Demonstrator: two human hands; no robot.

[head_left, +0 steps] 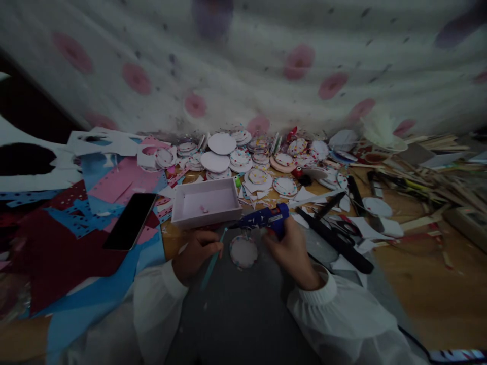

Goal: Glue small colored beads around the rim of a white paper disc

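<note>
My right hand (pixel 291 253) is closed round a blue glue gun (pixel 266 219) whose nozzle points left and down. Just below the nozzle lies a white paper disc with a dotted coloured rim (pixel 243 251) on a dark grey mat (pixel 243 304). My left hand (pixel 196 253) is closed in a pinch on a thin light-blue stick (pixel 213 261), which slants down to the left beside the disc. Both wrists wear white sleeves.
A shallow pale pink tray (pixel 178 215) stands just beyond the hands. A black phone (pixel 131 220) lies on pink, blue and red paper sheets at left. Several decorated discs (pixel 239 159) pile at the back. Black tools (pixel 335 238), paper scraps and wooden sticks (pixel 449 190) clutter the right.
</note>
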